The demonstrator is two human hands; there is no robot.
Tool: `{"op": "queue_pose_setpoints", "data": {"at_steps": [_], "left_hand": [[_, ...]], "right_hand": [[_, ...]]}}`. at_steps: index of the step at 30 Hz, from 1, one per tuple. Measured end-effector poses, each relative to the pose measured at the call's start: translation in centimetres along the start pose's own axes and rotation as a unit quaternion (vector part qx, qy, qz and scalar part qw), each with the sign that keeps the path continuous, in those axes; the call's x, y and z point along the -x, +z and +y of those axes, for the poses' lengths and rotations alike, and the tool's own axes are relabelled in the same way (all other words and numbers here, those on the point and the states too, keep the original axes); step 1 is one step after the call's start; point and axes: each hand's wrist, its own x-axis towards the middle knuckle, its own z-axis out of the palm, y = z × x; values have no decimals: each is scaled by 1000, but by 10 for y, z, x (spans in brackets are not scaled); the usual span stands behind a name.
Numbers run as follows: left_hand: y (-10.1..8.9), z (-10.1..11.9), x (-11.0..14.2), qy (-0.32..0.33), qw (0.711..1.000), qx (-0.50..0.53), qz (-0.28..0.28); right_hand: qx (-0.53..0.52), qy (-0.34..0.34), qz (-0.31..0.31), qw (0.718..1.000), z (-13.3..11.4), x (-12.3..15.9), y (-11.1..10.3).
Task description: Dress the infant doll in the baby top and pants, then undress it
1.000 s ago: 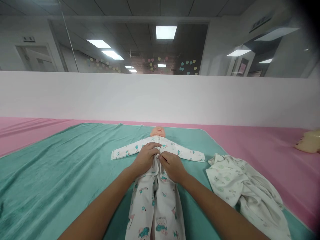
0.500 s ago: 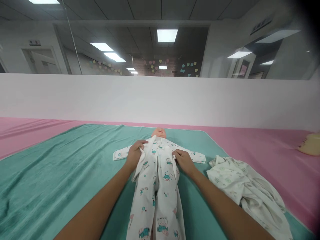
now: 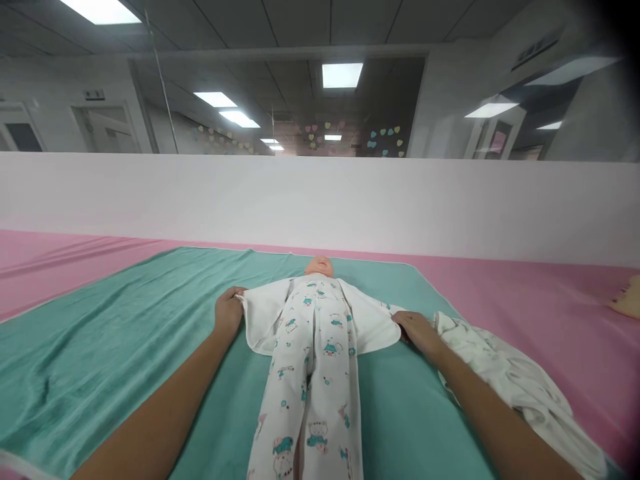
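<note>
A baby doll (image 3: 320, 267) lies on its back, its head at the far end. It wears white printed baby trousers (image 3: 327, 393), pulled up high over its torso, and a white baby jacket (image 3: 373, 320) whose front is spread wide to both sides. My left hand (image 3: 230, 310) is closed on the edge of the left front panel, drawing it out over the sleeve. On the other side my right hand (image 3: 419, 331) pinches the edge of the right front panel. Most of both sleeves is hidden beneath the panels and hands.
Under the doll spreads a green blanket (image 3: 130, 347) over a pink sheet (image 3: 505, 287). A crumpled white printed cloth (image 3: 530, 373) lies to the right, partly behind my right forearm. A pale yellow object (image 3: 627, 297) sits at the right edge. A white low wall (image 3: 300, 200) stands behind.
Both hands were together at the jacket's middle. They have moved apart, left and right, each taking a front panel outward. The jacket is now open, showing the trousers' upper part.
</note>
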Motion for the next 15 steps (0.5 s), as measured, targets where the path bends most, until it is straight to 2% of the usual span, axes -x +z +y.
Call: {"op": "queue_pose_setpoints", "data": {"at_steps": [4, 7, 9, 12, 15], "left_hand": [[-29, -4, -14, 11, 997, -78, -3], [-43, -7, -26, 67, 988, -138, 1], [-48, -12, -33, 99, 977, -188, -15], [-49, -18, -41, 106, 943, -305, -78], [-48, -20, -38, 114, 897, -409, -123]], "right_hand": [[60, 29, 14, 998, 9, -2, -5], [86, 52, 16, 995, 20, -1, -14], [91, 64, 11, 994, 26, 1, -21], [113, 61, 3, 992, 31, 2, -25], [155, 41, 41, 986, 32, -1, -22]]}}
